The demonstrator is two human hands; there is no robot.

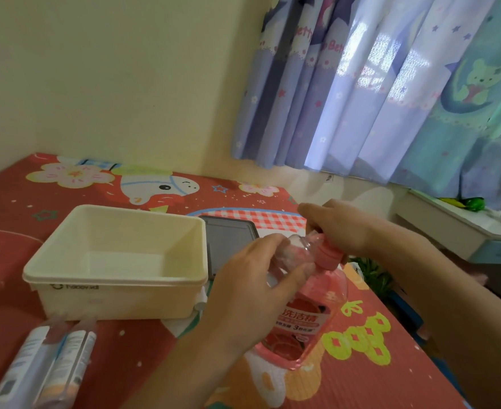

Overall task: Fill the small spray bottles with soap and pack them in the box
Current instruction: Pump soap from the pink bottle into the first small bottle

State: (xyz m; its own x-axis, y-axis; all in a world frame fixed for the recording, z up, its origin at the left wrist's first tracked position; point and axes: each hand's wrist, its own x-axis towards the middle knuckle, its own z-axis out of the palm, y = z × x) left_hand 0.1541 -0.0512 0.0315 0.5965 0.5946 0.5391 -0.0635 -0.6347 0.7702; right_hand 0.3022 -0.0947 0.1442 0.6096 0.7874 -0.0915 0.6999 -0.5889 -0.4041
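Two small spray bottles lie side by side at the near left corner of the red cartoon mat, with white labels too blurry to read and clear caps pointing away. To their right, in the middle, stands one big pink soap bottle. Its red label has Chinese words and "3" in white. The left hand curls round a small clear bottle, held just beside the pink bottle's top. The right hand has its fingers bent round the pink cap. On the left, a little farther away, sits one cream box with nothing in it and blurry dark writing on its near side. A dark grey lid lies flat just behind it on the right. Far back hang purple and green curtains with bears and pink letters like "Betty".
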